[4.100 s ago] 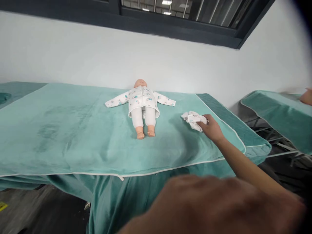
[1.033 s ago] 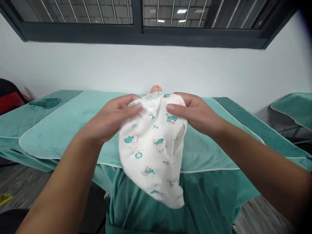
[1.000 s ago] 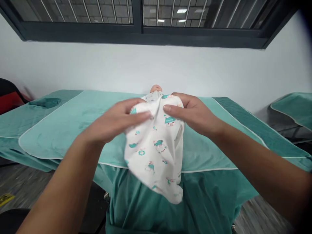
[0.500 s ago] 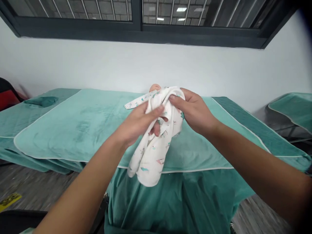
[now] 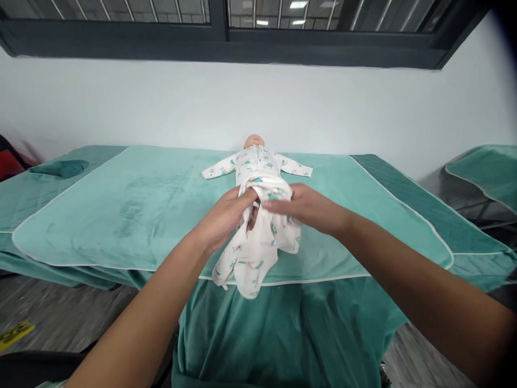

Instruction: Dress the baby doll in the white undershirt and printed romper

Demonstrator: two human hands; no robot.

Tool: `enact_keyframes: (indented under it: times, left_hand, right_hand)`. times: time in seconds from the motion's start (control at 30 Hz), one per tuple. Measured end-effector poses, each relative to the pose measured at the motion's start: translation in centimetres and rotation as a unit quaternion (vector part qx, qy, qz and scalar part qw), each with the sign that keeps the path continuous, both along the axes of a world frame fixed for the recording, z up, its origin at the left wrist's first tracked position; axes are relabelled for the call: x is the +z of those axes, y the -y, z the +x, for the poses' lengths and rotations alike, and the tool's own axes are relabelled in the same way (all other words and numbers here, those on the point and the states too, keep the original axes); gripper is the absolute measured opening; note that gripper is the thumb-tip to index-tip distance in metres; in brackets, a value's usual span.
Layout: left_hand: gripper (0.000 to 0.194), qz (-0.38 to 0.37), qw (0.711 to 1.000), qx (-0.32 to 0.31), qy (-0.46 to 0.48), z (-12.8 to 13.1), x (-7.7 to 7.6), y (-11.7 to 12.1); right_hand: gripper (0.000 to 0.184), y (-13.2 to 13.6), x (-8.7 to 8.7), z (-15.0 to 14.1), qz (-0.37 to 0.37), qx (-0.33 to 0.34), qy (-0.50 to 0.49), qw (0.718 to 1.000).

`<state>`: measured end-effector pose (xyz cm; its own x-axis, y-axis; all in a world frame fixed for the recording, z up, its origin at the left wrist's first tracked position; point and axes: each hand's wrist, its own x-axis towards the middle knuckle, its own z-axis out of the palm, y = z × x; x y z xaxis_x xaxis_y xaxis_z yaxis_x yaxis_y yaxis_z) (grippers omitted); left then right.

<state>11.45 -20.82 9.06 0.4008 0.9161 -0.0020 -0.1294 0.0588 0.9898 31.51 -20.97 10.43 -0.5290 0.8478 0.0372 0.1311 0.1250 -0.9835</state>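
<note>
A baby doll (image 5: 257, 159) in a white printed top lies on its back on the teal towel (image 5: 133, 205), head toward the wall. Both my hands hold a bunched white printed baby garment (image 5: 258, 250) just above the doll's legs, which it hides. My left hand (image 5: 224, 215) grips its gathered upper edge from the left. From the right, my right hand (image 5: 309, 207) pinches the same edge. The rest of the garment hangs down over the table's front edge.
The towel covers a table draped in darker teal cloth (image 5: 283, 334). A folded teal cloth (image 5: 60, 168) lies at the far left. A second teal-covered table (image 5: 484, 170) stands at the right. A white wall and a dark window frame are behind.
My hands picked up the garment from the towel, spread it, then gathered it. Now they have lowered it toward the doll's legs, uncovering the doll's top and arms.
</note>
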Motion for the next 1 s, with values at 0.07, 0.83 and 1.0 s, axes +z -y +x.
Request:
enact_keyframes:
  times: [0.07, 0.83, 1.0]
  left_hand:
    - [0.034, -0.018, 0.999, -0.048, -0.010, -0.2, -1.0, 0.1]
    - [0.045, -0.211, 0.957, -0.066, 0.189, -0.4, -5.3, 1.1]
    - [0.052, -0.216, 0.950, -0.136, 0.179, -0.6, -7.0, 1.9]
  right_hand:
    - [0.026, -0.4, -0.2, 0.1, -0.005, -0.083, -0.075, 0.994]
    - [0.039, 1.6, -5.4, 0.0, -0.196, -0.090, -0.235, 0.948]
    - [0.035, 1.8, -6.8, 0.1, -0.194, -0.146, -0.292, 0.925]
